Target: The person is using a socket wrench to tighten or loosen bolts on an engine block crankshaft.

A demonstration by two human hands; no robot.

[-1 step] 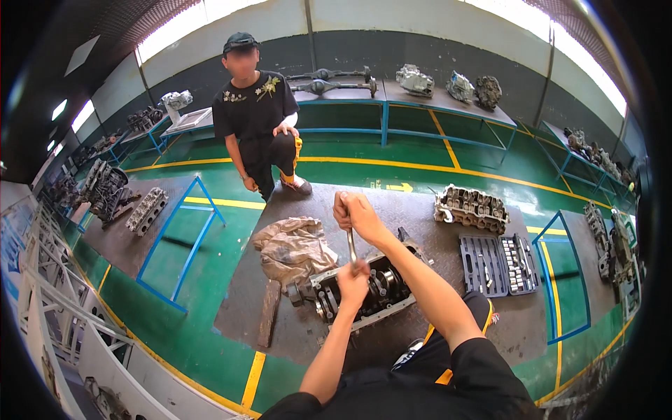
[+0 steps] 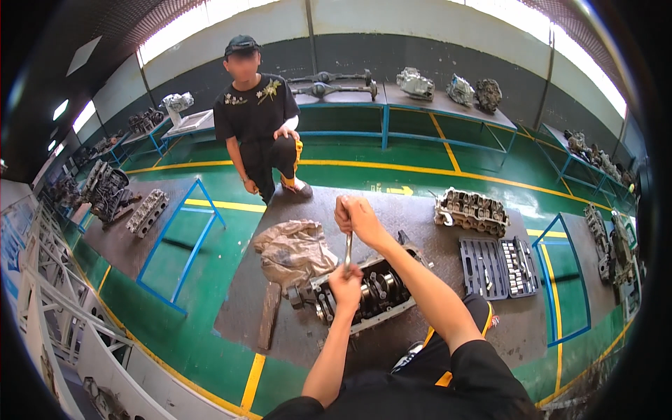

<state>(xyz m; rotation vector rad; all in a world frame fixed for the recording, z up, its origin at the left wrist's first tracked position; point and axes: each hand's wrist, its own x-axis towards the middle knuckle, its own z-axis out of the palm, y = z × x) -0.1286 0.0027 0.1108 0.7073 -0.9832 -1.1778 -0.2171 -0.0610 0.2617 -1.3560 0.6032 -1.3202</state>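
A silver-handled wrench [image 2: 349, 243] stands almost upright over an upturned engine block [image 2: 383, 316] with its crankshaft showing. Closed round the wrench's upper end is my right hand [image 2: 359, 218]. Lower down, my left hand [image 2: 345, 285] wraps the tool's bottom end, just above the block's left part. The wrench's lower tip and whatever it meets are hidden behind that hand.
Crumpled brown sheeting [image 2: 294, 250] and a wooden bar [image 2: 269, 315] lie left of the block. To the right are a cylinder head [image 2: 472, 212] and an open socket case [image 2: 484, 269]. Another person [image 2: 255, 112] kneels on one knee across the metal plate [image 2: 241, 308].
My left hand has shifted slightly left and the wrench leans a little differently. My right hand, still gripping the top end, has barely moved.
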